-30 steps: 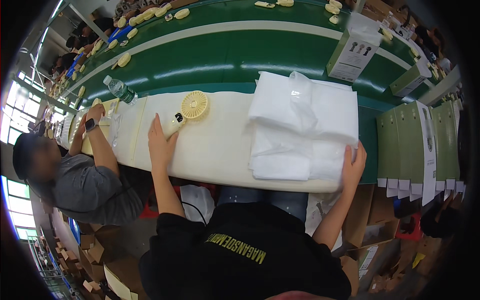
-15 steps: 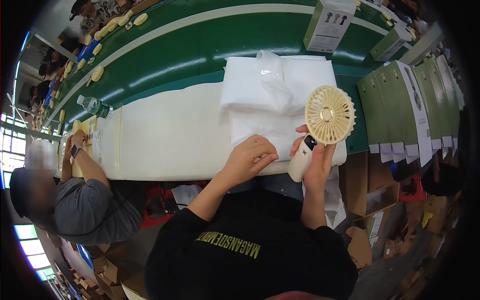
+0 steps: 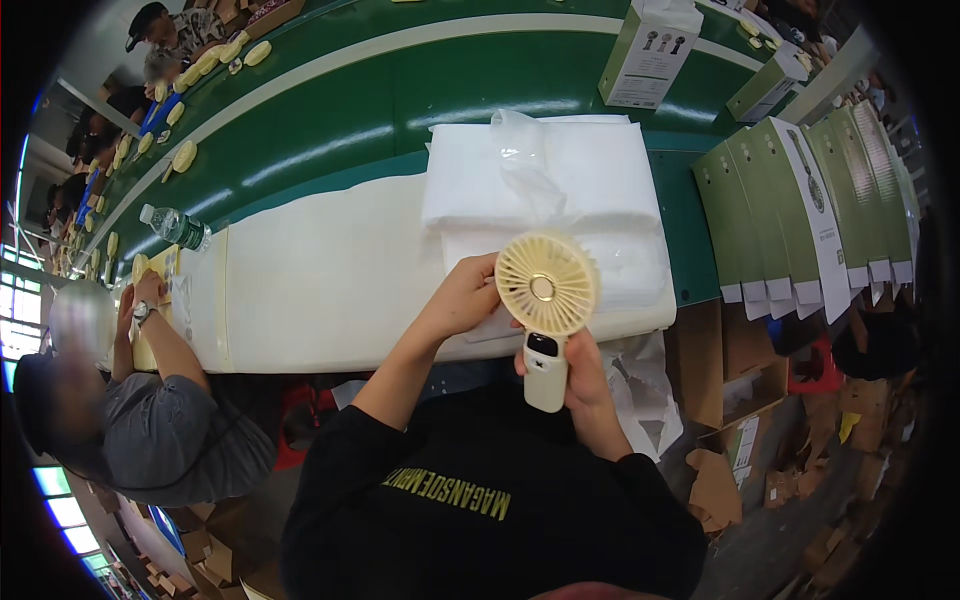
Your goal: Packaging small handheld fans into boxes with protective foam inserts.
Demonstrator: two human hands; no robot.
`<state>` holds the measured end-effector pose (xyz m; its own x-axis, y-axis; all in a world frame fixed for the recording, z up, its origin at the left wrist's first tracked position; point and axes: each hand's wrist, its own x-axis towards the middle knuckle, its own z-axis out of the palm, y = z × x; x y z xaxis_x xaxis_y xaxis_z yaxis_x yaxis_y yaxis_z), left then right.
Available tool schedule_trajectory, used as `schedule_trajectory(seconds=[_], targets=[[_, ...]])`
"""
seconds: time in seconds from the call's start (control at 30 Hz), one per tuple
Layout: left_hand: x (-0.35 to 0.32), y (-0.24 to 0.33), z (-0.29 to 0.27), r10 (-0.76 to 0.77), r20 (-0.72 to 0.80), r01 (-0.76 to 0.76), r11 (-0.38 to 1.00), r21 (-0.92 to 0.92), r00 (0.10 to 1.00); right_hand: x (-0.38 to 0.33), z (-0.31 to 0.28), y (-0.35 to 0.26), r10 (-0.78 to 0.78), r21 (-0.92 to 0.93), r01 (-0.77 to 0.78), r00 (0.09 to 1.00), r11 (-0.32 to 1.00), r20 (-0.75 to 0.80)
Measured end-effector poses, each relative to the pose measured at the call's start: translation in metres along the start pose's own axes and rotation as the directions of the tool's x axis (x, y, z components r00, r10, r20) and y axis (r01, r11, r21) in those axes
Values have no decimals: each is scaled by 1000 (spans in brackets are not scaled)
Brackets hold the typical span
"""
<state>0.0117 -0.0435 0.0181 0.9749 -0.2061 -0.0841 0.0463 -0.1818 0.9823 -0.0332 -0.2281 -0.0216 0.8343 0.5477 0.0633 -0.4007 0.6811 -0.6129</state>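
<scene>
Holding one cream handheld fan (image 3: 543, 312) in the right hand (image 3: 590, 380), grip closed around its handle, dark display facing the camera. Fan is above the near edge of the cream-covered table (image 3: 320, 275), by a stack of white sheets (image 3: 585, 190), possibly bags. Left hand (image 3: 462, 297): beside the fan head, fingertips partly hidden; cannot tell whether its grip holds anything. Status: fan looks fully assembled, head, grille and handle joined; bare, neither wrapped nor boxed. Blade motion: cannot tell. A crumpled clear plastic piece (image 3: 528, 175) lies on the sheets. At right, a row of green cartons (image 3: 745, 225) has white flaps sticking out at the near ends; judged not closed there. Another carton (image 3: 648, 60) stands upright on the green conveyor (image 3: 430, 115).
</scene>
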Motion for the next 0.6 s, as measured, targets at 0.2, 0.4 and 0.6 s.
schedule_trajectory(seconds=[0.2,0.4,0.6], targets=[[12,-3,-19,-75,-323,-52,929,-367,943,25,19,-21,-142,-647,53,986,760,-86],[-23,29,25,826,14,-638,425,642,564,32,27,-38,-465,-987,130,871,-91,157],[-33,6,75,214,-296,-295,918,-266,931,45,34,-40,-548,-702,239,797,671,-253]])
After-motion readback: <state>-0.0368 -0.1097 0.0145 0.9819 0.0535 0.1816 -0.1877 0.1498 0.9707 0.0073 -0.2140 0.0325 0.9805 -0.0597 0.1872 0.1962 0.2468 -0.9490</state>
